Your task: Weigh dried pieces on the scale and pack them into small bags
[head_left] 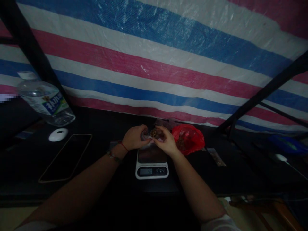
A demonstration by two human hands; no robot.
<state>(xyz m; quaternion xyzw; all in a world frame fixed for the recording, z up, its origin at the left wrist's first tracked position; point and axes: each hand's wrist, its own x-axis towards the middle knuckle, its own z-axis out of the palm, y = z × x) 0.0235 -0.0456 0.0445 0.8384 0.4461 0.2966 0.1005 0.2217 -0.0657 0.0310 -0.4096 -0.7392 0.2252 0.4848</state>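
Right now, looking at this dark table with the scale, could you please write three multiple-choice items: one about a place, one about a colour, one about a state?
1. Where are both hands?
A. Above the far end of the kitchen scale
B. On the phone
C. On the water bottle

2. What colour is the plastic bag beside the right hand?
A. Green
B. Red
C. Yellow

3. How is the small clear container held?
A. It lies alone on the table
B. It stands on the phone
C. It is pinched between the fingers of both hands

Key:
1 A: the left hand and right hand meet above the kitchen scale.
2 B: the plastic bag is red.
3 C: the small clear container sits between both hands' fingers, off the table.
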